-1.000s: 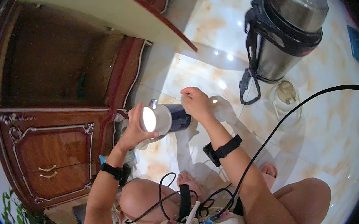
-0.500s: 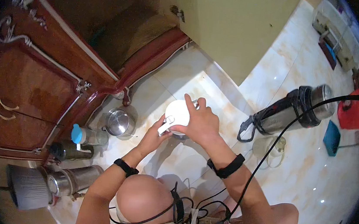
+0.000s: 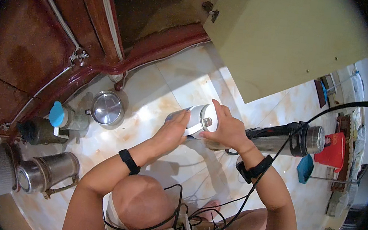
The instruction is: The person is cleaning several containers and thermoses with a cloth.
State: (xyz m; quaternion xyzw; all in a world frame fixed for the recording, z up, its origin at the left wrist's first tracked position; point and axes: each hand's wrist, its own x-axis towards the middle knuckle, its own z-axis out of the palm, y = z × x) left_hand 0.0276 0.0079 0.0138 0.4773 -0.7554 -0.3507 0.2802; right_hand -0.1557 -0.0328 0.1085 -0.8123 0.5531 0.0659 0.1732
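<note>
Between my two hands is a white-lidded flask (image 3: 196,117), tilted almost onto its side, with its lid toward the right. A white loop handle and a small silvery piece show at the lid. My left hand (image 3: 171,130) wraps round the body, and its fingers cover most of it. My right hand (image 3: 227,127) grips the lid end, thumb below and fingers above. The far end of the body is partly hidden behind my left hand. Just right of my right hand lies a large steel flask (image 3: 275,140) with a black strap.
On the tiled floor at left stand a steel pot (image 3: 107,108), a blue-lidded clear jug (image 3: 73,119), a dark container (image 3: 34,130) and a steel flask (image 3: 50,173). A cabinet door (image 3: 285,45) hangs open ahead. Black cables (image 3: 247,196) cross my lap. A red dustpan (image 3: 330,150) is at right.
The white-lidded flask has tipped from near upright onto its side, lid turned rightward. My left hand has moved up along its body; my right hand has shifted right with the lid.
</note>
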